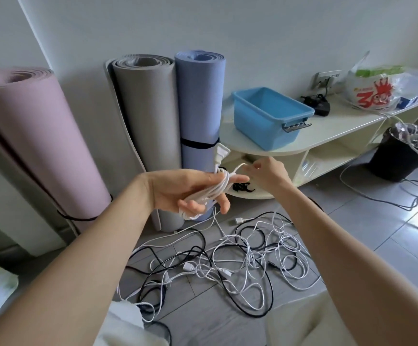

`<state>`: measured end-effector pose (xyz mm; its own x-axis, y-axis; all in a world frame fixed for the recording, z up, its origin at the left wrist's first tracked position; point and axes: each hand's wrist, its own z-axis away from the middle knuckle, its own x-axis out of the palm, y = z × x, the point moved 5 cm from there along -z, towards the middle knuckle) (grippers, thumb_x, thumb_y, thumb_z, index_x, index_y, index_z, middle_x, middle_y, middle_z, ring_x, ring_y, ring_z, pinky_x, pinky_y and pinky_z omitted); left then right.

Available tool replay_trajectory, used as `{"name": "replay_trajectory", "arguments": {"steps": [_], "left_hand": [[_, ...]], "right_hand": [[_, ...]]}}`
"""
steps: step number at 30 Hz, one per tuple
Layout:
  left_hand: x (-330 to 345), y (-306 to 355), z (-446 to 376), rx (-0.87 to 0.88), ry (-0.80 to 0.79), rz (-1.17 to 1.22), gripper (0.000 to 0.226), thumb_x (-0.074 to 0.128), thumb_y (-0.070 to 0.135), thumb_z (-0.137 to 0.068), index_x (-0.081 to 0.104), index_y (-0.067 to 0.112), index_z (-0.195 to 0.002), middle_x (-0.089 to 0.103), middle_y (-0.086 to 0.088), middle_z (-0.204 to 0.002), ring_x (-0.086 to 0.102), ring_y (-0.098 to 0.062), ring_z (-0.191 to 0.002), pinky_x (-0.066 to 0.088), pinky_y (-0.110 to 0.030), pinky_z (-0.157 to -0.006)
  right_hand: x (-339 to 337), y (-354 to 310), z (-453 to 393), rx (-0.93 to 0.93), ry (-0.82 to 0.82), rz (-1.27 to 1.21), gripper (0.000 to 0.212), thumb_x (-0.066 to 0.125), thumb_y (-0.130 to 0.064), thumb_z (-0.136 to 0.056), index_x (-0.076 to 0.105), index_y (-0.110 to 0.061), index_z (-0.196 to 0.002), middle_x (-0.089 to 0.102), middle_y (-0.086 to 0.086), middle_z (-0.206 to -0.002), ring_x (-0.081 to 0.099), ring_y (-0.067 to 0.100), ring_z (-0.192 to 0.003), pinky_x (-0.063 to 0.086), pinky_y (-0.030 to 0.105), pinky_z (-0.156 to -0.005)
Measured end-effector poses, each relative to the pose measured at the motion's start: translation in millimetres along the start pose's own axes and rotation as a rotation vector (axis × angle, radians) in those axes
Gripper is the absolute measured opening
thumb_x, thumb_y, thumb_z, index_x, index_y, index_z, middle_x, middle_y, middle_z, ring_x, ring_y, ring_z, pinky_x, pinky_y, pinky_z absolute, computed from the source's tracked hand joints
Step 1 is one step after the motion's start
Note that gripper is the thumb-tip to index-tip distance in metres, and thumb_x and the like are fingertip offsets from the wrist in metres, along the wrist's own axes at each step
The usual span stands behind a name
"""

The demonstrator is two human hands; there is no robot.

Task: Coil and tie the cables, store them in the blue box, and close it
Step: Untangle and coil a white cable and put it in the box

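Note:
My left hand (185,191) holds a coiled white cable (214,189) across its palm, and the cable's white plug (220,154) sticks up above the fingers. Just to the right, my right hand (269,173) pinches the cable's loose end, which is looped around the bundle. An open blue box (270,116) with a grey handle stands on the low cream shelf unit (327,131), up and to the right of my hands; no lid is visible. On the grey tiled floor below lies a tangle of white and black cables (227,265).
Three rolled mats, pink (35,146), grey (148,126) and blue (200,116), lean against the wall at left. A black adapter (320,106) and a plastic bag (375,88) sit on the shelf unit. A black bin (402,151) stands at right among more cables.

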<state>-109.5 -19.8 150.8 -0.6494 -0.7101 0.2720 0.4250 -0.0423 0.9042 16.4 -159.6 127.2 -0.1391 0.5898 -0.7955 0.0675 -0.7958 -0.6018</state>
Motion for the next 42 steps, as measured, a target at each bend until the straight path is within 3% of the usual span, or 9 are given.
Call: {"name": "replay_trajectory", "arguments": {"steps": [9, 17, 22, 25, 30, 33, 36, 39, 42], "left_hand": [[-25.6, -33.7, 0.3, -0.251, 0.383, 0.152, 0.053, 0.030, 0.051, -0.096, 0.020, 0.036, -0.146, 0.046, -0.005, -0.143, 0.069, -0.037, -0.086, 0.055, -0.024, -0.051], [-83.6, -18.8, 8.7, 0.370, 0.923, 0.819, 0.055, 0.022, 0.048, -0.100, 0.010, 0.028, -0.150, 0.008, 0.008, -0.157, 0.041, -0.050, -0.126, 0.029, -0.056, -0.102], [-75.4, 11.6, 19.2, 0.683, 0.906, 0.962, 0.046, 0.022, 0.046, -0.101, 0.043, 0.014, -0.127, 0.050, 0.001, -0.130, 0.070, -0.037, -0.075, 0.056, -0.036, -0.070], [-52.0, 36.7, 6.3, 0.720, 0.695, 0.864, 0.041, 0.021, 0.040, -0.102, 0.039, 0.019, -0.132, 0.065, -0.007, -0.113, 0.071, -0.021, -0.062, 0.036, -0.013, -0.032], [4.0, 31.7, -8.3, 0.184, 0.301, 0.242, 0.042, 0.021, 0.047, -0.097, 0.044, 0.033, -0.129, 0.070, -0.003, -0.105, 0.063, -0.012, -0.045, 0.021, -0.009, -0.027], [17.0, 7.3, -10.7, -0.130, 0.131, -0.030, 0.043, 0.020, 0.052, -0.094, 0.045, 0.037, -0.126, 0.065, 0.002, -0.120, 0.070, -0.021, -0.062, 0.028, -0.010, -0.029], [9.1, -2.5, -10.6, -0.274, 0.189, -0.087, 0.049, 0.019, 0.052, -0.096, 0.041, 0.030, -0.134, 0.063, 0.006, -0.123, 0.071, -0.026, -0.070, 0.030, -0.011, -0.033], [-4.3, -12.0, -12.9, -0.315, 0.265, -0.104, 0.047, 0.022, 0.053, -0.096, 0.037, 0.034, -0.136, 0.055, 0.004, -0.135, 0.071, -0.030, -0.078, 0.048, -0.016, -0.040], [-22.6, -15.6, -19.1, -0.254, 0.517, 0.034, 0.052, 0.030, 0.052, -0.097, 0.023, 0.034, -0.145, 0.028, 0.002, -0.154, 0.066, -0.034, -0.095, 0.056, -0.032, -0.073]], "right_hand": [[-20.6, -42.3, 24.4, -0.131, -0.187, -0.542, 0.042, 0.070, -0.023, -0.081, 0.041, -0.016, -0.051, 0.026, -0.005, -0.045, 0.019, 0.012, -0.042, 0.017, 0.018, -0.039], [-9.2, -68.6, 67.2, -0.356, -0.766, -0.707, 0.023, 0.047, -0.016, -0.094, 0.066, -0.009, -0.105, 0.032, -0.004, -0.050, 0.018, 0.006, -0.041, 0.008, 0.020, -0.041], [21.0, -49.5, 82.4, -0.268, -0.995, -0.431, 0.023, 0.046, -0.021, -0.096, 0.067, -0.016, -0.102, 0.027, -0.001, -0.053, 0.017, 0.007, -0.040, 0.012, 0.017, -0.037], [35.2, -35.2, 81.6, -0.189, -1.004, -0.194, 0.031, 0.046, -0.035, -0.096, 0.066, -0.015, -0.083, 0.027, -0.005, -0.047, 0.018, 0.009, -0.040, 0.016, 0.016, -0.037], [17.3, -21.9, 40.6, -0.277, -0.482, 0.136, 0.022, 0.063, -0.049, -0.082, 0.065, -0.027, -0.078, 0.062, 0.008, -0.068, 0.046, 0.018, -0.045, 0.039, 0.026, -0.048], [-1.8, -24.7, 36.6, -0.334, -0.341, 0.250, 0.043, 0.066, -0.027, -0.085, 0.045, -0.024, -0.048, 0.042, -0.005, -0.046, 0.035, 0.010, -0.040, 0.031, 0.014, -0.043], [-20.1, -17.2, 29.7, -0.241, -0.294, 0.059, 0.057, 0.073, -0.038, -0.076, 0.029, -0.017, -0.046, 0.018, -0.011, -0.036, 0.018, 0.009, -0.035, 0.015, 0.017, -0.038], [-32.3, -13.8, 24.3, -0.188, -0.293, -0.154, 0.045, 0.073, -0.038, -0.076, 0.054, -0.003, -0.057, 0.028, -0.002, -0.047, 0.022, 0.011, -0.042, 0.020, 0.018, -0.044], [-31.4, -27.4, 34.3, -0.232, -0.387, -0.432, 0.033, 0.060, -0.027, -0.089, 0.056, -0.001, -0.069, 0.028, -0.002, -0.050, 0.022, 0.011, -0.046, 0.021, 0.018, -0.044]]}}
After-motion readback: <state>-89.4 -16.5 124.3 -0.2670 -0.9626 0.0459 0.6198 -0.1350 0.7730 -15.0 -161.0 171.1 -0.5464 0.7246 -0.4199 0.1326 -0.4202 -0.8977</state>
